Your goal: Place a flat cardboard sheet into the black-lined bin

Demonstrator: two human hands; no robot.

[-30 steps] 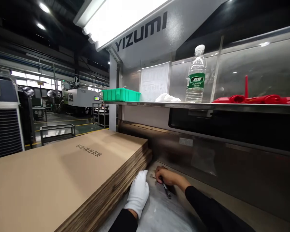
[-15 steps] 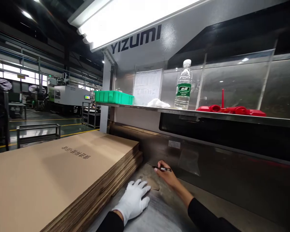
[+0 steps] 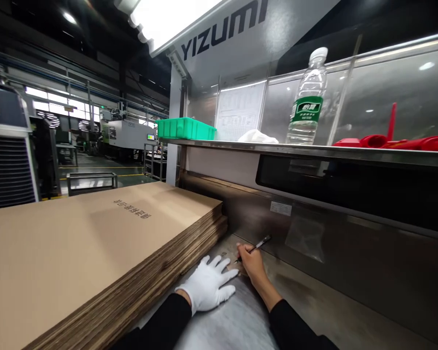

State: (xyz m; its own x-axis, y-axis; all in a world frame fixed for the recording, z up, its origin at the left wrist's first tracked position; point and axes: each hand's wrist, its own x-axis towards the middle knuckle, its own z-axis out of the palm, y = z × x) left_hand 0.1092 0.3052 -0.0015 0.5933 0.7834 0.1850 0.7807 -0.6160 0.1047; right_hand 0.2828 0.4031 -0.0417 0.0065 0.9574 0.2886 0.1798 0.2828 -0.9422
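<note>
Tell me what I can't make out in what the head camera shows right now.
Head view: any marks at the tip of the pen in the right hand, too small.
Head view: left hand, palm hidden by its gloved back.
Head view: inside the green tray, hidden by its walls.
Head view: cardboard stack, cut off by the left edge.

Blown-out glare from overhead lamp (image 3: pixel 175 19)
</note>
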